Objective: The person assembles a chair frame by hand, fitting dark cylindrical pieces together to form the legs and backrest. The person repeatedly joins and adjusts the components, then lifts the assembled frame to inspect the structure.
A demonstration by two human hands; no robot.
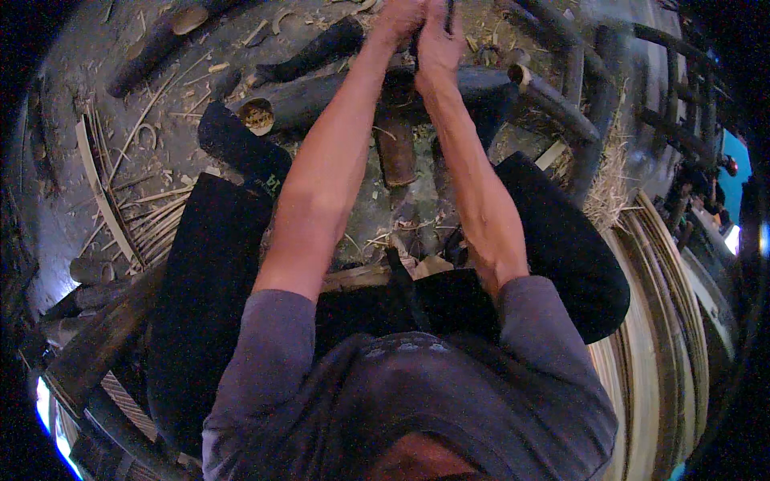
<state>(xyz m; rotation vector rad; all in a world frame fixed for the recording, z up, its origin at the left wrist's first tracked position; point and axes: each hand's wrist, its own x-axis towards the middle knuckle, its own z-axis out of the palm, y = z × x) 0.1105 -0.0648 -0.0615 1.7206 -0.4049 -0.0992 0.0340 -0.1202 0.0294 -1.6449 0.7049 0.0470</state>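
Both of my arms stretch forward to the top edge, where my left hand (399,22) and my right hand (440,48) are close together. Their fingers curl inward, partly cut off by the edge and blurred. A narrow dark thing (415,46) shows between the hands; its kind cannot be made out. Just below them a dark log (313,100) lies crosswise, with a pale hollow cut end (258,117) at its left. A short brown wooden post (396,156) sticks out from under the log toward me, between my forearms.
My dark-trousered legs (212,240) are spread on both sides. Wood shavings and thin strips (164,220) litter the floor at left. Long pale slats (654,321) lie at right, near a wooden frame (597,104). More logs (100,345) lie at lower left.
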